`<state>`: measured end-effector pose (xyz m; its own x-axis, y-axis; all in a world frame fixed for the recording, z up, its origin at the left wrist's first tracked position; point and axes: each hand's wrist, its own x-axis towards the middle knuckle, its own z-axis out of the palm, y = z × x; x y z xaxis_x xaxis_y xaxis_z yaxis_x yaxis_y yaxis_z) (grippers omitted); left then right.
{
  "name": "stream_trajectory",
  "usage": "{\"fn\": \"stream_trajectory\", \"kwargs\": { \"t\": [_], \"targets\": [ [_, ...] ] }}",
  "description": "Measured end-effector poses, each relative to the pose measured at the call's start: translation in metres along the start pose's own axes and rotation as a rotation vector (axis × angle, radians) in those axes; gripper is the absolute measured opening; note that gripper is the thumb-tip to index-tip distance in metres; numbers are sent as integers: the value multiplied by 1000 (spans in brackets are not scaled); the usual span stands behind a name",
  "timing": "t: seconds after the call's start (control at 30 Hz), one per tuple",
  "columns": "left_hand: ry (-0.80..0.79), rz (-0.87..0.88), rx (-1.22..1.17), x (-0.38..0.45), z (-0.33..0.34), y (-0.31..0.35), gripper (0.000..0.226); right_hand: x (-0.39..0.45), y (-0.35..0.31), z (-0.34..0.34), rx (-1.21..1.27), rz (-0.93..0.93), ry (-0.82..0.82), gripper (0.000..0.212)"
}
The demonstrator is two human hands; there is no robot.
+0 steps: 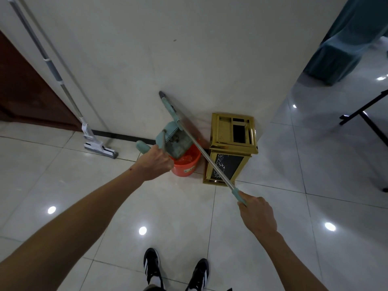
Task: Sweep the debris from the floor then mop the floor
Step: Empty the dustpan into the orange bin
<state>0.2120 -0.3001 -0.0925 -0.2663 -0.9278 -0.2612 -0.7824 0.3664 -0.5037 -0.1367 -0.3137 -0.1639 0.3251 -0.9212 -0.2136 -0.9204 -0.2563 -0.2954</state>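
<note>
- Our left hand [154, 162] clamps the pale green dustpan [175, 142] by its handle, tipping it over the orange plastic bucket [184, 164], likely to dump debris.
- Our right hand [257, 215] grasps the teal-capped metal broom pole [206, 156]; its head seems propped high on the white wall [189, 59].
- The gold bin [231, 148] crowds the right; open tile floor [178, 217] lies behind both grips.
- The white sponge mop [98, 147] waits far left.

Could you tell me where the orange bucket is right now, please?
In the head view, the orange bucket stands on the floor at the foot of the wall, just left of the gold bin, under the dustpan that the left hand holds.
</note>
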Motion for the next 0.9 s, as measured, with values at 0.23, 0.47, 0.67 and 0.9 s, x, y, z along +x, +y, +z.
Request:
{"fn": "stream_trajectory", "kwargs": {
  "t": [0.23, 0.47, 0.67, 0.9],
  "targets": [
    [79, 9, 4, 3, -3, 5, 37, 1, 0, 0, 10, 1, 27, 45],
    [165, 30, -65, 0, 3, 16, 61, -1, -2, 2, 33, -20, 33, 46],
    [8, 23, -5, -5, 3, 14, 39, -2, -4, -1, 34, -59, 21, 47],
    [-89, 49, 72, -4, -1, 19, 32, 15, -29, -3, 104, -108, 60, 46]
  ]
}}
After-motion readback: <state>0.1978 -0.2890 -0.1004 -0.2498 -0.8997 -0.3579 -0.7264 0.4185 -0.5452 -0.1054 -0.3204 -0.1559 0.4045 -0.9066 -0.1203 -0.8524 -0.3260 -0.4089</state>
